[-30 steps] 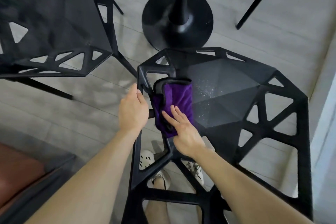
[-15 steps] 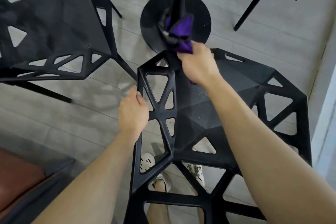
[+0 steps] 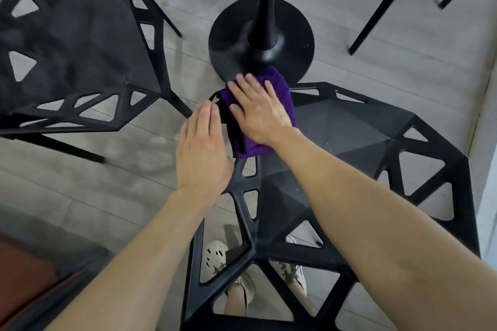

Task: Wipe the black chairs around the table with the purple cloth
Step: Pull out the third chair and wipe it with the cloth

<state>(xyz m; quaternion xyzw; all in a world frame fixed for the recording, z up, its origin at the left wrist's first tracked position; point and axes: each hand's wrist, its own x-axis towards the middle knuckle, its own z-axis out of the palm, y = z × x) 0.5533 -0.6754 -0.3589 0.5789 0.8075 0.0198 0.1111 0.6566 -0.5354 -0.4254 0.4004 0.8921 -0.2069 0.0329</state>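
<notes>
Since half a second ago, our right hand [image 3: 259,111] has let go of its bunched grip at the seat's far edge and now lies flat, fingers spread, on top of the cloth [image 3: 285,94]. Our left hand [image 3: 202,149] has slid up the rim from its earlier clasp. From the head view, the cloth sits folded on the near chair [image 3: 349,131], on the seat's upper-left corner at frame centre, just below the table base [image 3: 293,40]. The left hand shows straight fingers laid together along the rim, just beside the cloth; we cannot tell whether the thumb hooks underneath. A second chair [image 3: 88,43] fills the upper left, well apart. We judge the cloth soft, light and limp. It should bunch or slide if pinched, so a flat palm pressing its middle suits it best, with the folds kept under the fingers. The chair looks stiff and hard, and its triangular cut-outs could snag a loose corner. It may skid on the floor [image 3: 376,67], so a steadying hold on the rim seems wise.
</notes>
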